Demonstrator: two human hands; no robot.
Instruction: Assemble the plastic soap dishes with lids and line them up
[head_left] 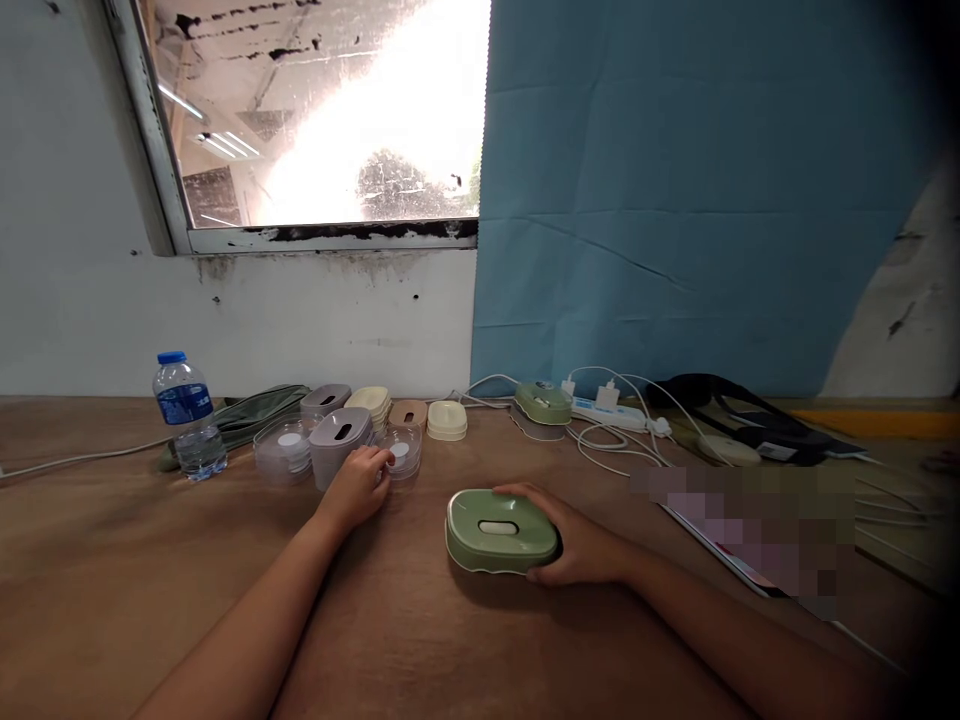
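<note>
A green oval lidded box (501,540) with a slot in its top rests on the brown table in front of me. My right hand (574,540) is closed around its right end, thumb at the near side and fingers at the far side. Further left, the curled fingers of my left hand (358,485) are at the left edge of a stack of clear plastic dishes (405,448). A lilac-grey slotted container (328,450) stands just beside that hand. What the left fingertips touch is partly hidden.
More clear dishes (277,455), cream dishes (447,421) and a peach-coloured piece (409,412) line the back. A water bottle (187,420) stands at left. Another green-topped box (543,403), a power strip (611,412) with cables and a blurred-out flat device (750,530) lie right.
</note>
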